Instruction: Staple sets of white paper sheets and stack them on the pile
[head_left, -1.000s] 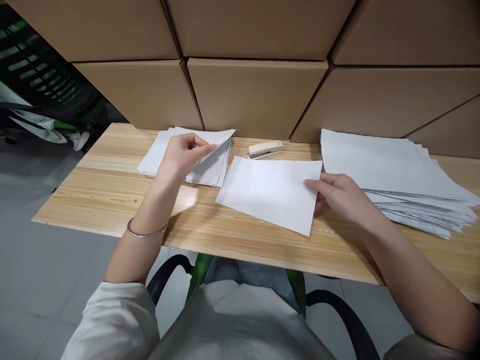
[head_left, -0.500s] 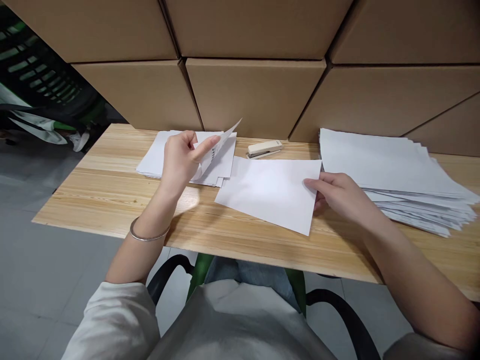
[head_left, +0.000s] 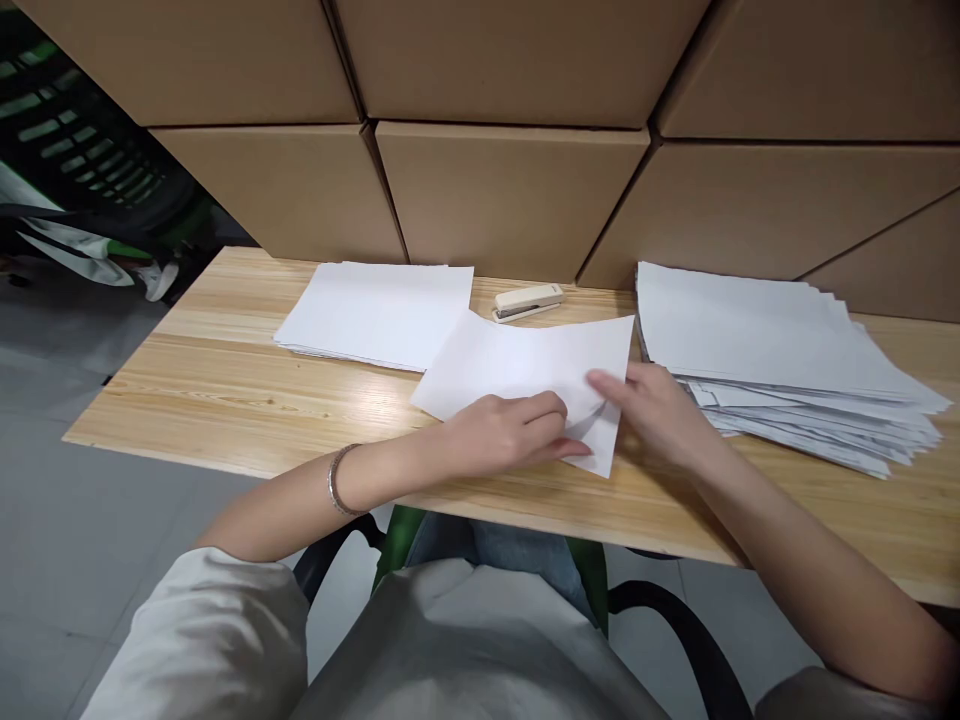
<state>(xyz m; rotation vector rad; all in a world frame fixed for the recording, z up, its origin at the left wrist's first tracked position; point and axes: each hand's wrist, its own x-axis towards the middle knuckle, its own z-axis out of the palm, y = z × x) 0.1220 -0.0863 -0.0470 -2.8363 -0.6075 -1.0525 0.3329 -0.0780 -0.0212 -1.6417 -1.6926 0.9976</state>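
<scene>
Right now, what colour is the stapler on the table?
Cream, a pale beige; the stapler shows in the head view.

No text, label, brand, number or sign can be read.

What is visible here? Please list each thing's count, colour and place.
Held paper: at least one sheet, white, table middle
Left paper stack: one, white, table left
Right paper pile: one, white, table right
Stapler: one, cream, behind held paper
Table: one, light wood, mid-picture
Cardboard boxes: six or more, brown, behind table
Slatted thing: one, black and green, upper left
White fabric: count unclear, far left
Floor: one, grey, below
Chair: one, black and green, beneath person
Bracelet: one, silver, left wrist
Jeans: one pair, blue, lower middle
Shirt: one, grey, bottom middle
Left hand: one, over held paper
Right hand: one, gripping held paper
</scene>
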